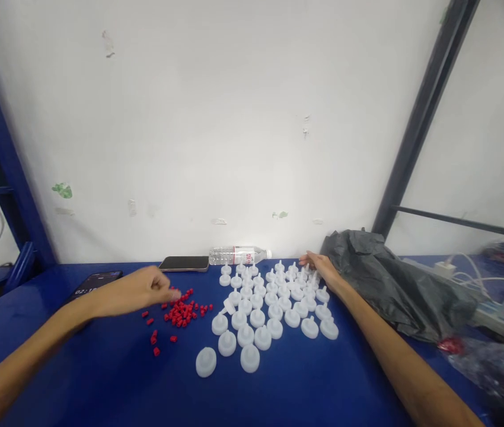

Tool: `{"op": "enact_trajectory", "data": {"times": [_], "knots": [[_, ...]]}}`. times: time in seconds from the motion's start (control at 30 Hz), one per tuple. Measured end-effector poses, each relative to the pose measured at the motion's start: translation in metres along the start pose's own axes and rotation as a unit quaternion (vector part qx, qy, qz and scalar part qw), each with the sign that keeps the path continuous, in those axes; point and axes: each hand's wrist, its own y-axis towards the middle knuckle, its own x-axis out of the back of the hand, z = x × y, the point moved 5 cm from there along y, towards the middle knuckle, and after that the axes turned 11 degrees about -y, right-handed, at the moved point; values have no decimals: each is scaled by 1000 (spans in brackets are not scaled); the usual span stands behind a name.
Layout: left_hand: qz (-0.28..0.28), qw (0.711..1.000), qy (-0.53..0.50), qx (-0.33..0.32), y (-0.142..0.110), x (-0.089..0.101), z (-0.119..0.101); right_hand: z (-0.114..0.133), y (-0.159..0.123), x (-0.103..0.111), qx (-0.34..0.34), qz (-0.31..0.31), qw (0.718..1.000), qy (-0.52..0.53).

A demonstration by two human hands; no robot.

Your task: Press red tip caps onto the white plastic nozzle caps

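A loose pile of small red caps (181,314) lies on the blue table. My left hand (147,289) is over the pile's left edge, its fingers curled into a pinch. Whatever sits between those fingertips is hidden. To the right stand many white round plastic nozzle caps (257,318), mostly with their thin spouts upward. My right hand (322,267) rests at the back right edge of this group, fingers stretched out and partly behind the caps. I cannot tell whether it touches any of them.
A clear water bottle (238,255) lies along the wall beside a dark phone (184,263). Another phone (96,281) is partly behind my left arm. A dark grey plastic bag (394,284) lies right of my right arm, near a clear bag (496,367) and white cables (469,276).
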Motion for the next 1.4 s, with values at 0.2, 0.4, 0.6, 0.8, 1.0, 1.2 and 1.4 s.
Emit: {"op": "enact_trajectory", "data": {"times": [0.2, 0.4, 0.6, 0.8, 1.0, 1.2, 1.4], "knots": [[301, 940, -80, 138, -40, -35, -12, 0, -1, -1, 6, -1, 1000, -2], [278, 948, -50, 149, -32, -49, -15, -2, 0, -1, 6, 4, 1000, -5], [273, 951, -51, 135, -30, -48, -15, -5, 3, -1, 2, 11, 1000, -10], [262, 953, -53, 139, -26, -51, -2, -7, 5, -1, -2, 15, 1000, -18], [225, 962, -28, 150, -23, -47, -1, -4, 2, -1, -3, 14, 1000, -25], [140, 979, 16, 149, -19, -39, -4, 0, 0, -1, -3, 16, 1000, -26], [87, 987, 45, 129, -15, -35, -3, -1, 0, 4, -3, 47, 999, -5]]}}
